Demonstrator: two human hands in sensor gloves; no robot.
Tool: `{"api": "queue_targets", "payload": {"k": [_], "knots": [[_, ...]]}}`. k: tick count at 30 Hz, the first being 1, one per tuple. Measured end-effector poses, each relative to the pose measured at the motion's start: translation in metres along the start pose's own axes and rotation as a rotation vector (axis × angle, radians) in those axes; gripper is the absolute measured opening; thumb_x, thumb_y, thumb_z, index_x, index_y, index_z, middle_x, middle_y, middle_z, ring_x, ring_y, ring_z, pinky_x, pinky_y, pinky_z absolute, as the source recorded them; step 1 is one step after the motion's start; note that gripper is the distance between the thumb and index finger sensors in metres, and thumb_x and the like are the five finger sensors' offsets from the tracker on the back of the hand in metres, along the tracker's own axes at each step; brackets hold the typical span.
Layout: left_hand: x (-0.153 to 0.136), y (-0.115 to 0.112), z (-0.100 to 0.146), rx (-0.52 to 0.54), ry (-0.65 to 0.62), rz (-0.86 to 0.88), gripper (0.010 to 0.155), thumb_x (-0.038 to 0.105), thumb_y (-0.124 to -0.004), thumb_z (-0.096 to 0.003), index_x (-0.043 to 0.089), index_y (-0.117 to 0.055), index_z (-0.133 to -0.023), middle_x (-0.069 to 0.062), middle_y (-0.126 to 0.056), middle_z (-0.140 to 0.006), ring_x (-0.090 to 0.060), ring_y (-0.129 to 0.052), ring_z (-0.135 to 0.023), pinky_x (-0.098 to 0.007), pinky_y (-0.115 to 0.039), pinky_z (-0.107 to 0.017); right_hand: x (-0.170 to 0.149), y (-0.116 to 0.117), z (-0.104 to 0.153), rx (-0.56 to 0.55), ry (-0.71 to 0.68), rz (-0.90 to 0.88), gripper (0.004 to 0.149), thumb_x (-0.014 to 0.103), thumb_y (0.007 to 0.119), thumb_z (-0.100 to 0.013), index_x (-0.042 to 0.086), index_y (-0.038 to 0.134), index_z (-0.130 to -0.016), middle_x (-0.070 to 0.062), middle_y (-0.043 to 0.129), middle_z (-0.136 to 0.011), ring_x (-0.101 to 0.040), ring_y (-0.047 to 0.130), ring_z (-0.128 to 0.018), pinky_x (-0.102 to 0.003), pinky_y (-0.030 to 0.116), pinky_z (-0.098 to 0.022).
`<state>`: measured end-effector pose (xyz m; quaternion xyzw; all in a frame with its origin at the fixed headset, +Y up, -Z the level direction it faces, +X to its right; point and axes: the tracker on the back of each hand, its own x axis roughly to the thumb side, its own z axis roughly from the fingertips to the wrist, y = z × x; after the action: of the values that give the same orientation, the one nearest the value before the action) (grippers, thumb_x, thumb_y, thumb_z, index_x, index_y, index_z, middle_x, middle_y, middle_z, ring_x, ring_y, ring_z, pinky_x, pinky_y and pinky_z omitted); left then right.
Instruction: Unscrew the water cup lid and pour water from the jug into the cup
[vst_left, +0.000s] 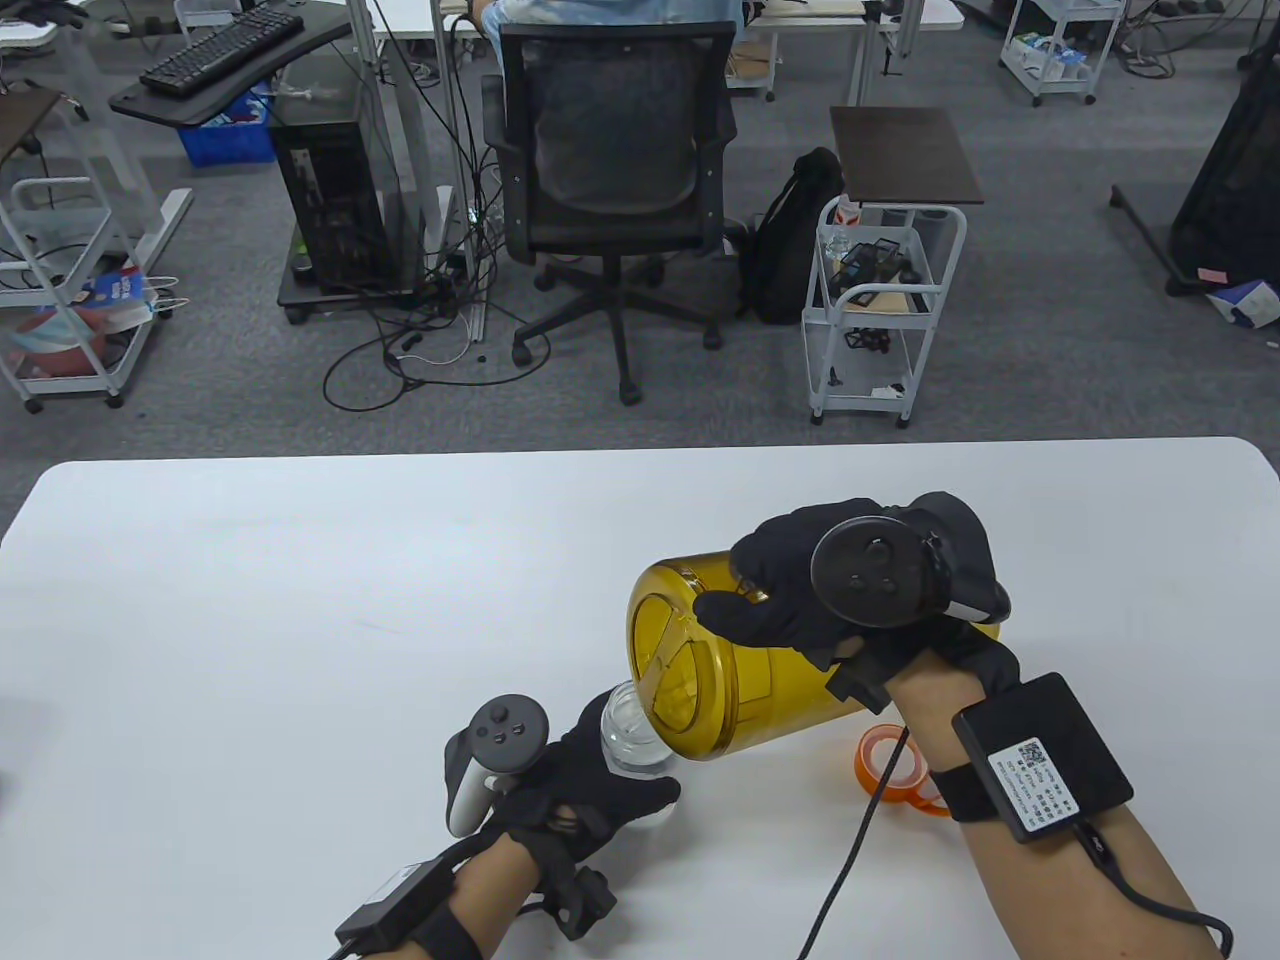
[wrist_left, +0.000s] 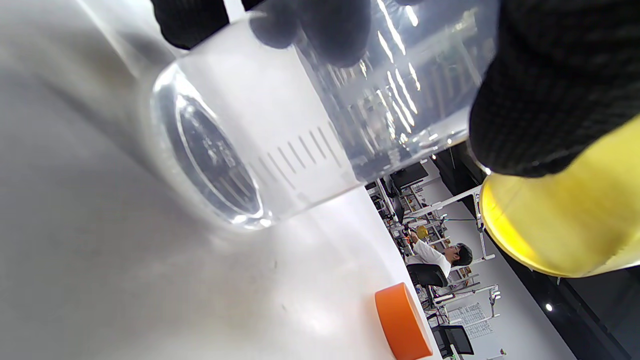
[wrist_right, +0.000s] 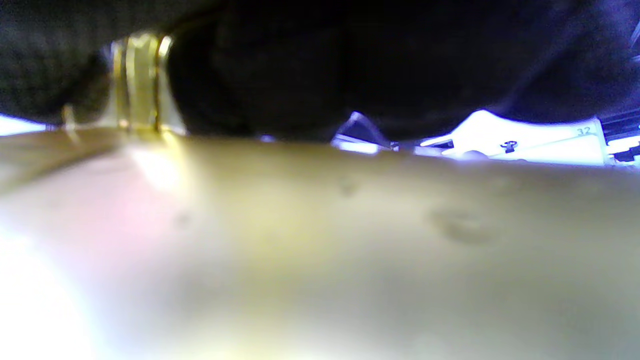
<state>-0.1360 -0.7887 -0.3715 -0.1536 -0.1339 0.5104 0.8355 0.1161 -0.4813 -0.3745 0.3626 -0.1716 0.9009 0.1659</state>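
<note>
My right hand (vst_left: 790, 600) grips a yellow see-through jug (vst_left: 720, 680) and holds it tipped on its side, mouth down-left over the cup. The clear plastic cup (vst_left: 632, 738) stands on the white table (vst_left: 300, 620), its top open, and my left hand (vst_left: 590, 790) holds its wall. In the left wrist view the cup (wrist_left: 280, 145) shows measuring lines, gloved fingers (wrist_left: 555, 85) curl round it, and the jug's rim (wrist_left: 555, 220) hangs close beside it. The orange lid (vst_left: 900, 770) lies on the table under my right forearm; it also shows as the orange lid (wrist_left: 402, 320). The right wrist view is filled by the blurred jug wall (wrist_right: 320, 240).
Beyond the table's far edge stand a black office chair (vst_left: 610, 180), a white wire trolley (vst_left: 885, 300) and a computer tower (vst_left: 330, 200). A cable (vst_left: 850, 860) runs from my right wrist across the table's near edge.
</note>
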Motion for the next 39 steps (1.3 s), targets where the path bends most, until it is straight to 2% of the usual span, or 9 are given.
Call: {"api": "queue_targets", "payload": {"k": [16,21,25,29,39], "knots": [[0.0,0.0,0.0,-0.001,0.001,-0.001,0.107,0.067,-0.107,-0.0315,0.047,-0.037,-0.11,0.008,-0.054,-0.117,-0.027,-0.065,-0.113,-0.058,-0.059,-0.081,-0.042,0.004,0.032,-0.117,0.127,-0.182,0.058,0.073,0.086,-0.034,0.019,0.099,-0.05,-0.01,0.1,-0.038,-0.026,0.097,-0.02,-0.053,0.09,-0.027],[0.0,0.0,0.0,-0.001,0.001,-0.001,0.107,0.067,-0.107,-0.0316,0.047,-0.037,-0.11,0.008,-0.054,-0.117,-0.027,-0.065,-0.113,-0.058,-0.059,-0.081,-0.076,-0.005,0.053,-0.258,0.227,-0.369,0.058,0.073,0.086,-0.035,0.019,0.099,-0.05,-0.01,0.1,-0.038,-0.026,0.097,-0.021,-0.053,0.09,-0.027],[0.0,0.0,0.0,-0.002,0.002,0.001,0.107,0.067,-0.107,-0.0316,0.047,-0.037,-0.11,0.009,-0.054,-0.117,-0.027,-0.065,-0.113,-0.057,-0.059,-0.081,-0.104,-0.004,0.076,-0.416,0.325,-0.475,0.058,0.073,0.086,-0.036,0.019,0.099,-0.05,-0.01,0.1,-0.039,-0.026,0.097,-0.021,-0.053,0.09,-0.028],[0.0,0.0,0.0,-0.002,0.003,0.002,0.107,0.067,-0.107,-0.0317,0.047,-0.037,-0.11,0.009,-0.054,-0.117,-0.027,-0.065,-0.113,-0.057,-0.059,-0.081,-0.135,0.009,0.1,-0.581,0.465,-0.609,0.057,0.072,0.086,-0.036,0.018,0.099,-0.051,-0.01,0.099,-0.04,-0.026,0.097,-0.023,-0.053,0.089,-0.03],[0.0,0.0,0.0,-0.004,0.004,0.003,0.107,0.067,-0.107,-0.0317,0.047,-0.037,-0.11,0.009,-0.054,-0.117,-0.027,-0.065,-0.114,-0.057,-0.059,-0.081,-0.177,0.052,0.137,-0.804,0.674,-0.832,0.056,0.069,0.087,-0.038,0.016,0.098,-0.053,-0.012,0.098,-0.042,-0.027,0.096,-0.025,-0.054,0.088,-0.032]]}}
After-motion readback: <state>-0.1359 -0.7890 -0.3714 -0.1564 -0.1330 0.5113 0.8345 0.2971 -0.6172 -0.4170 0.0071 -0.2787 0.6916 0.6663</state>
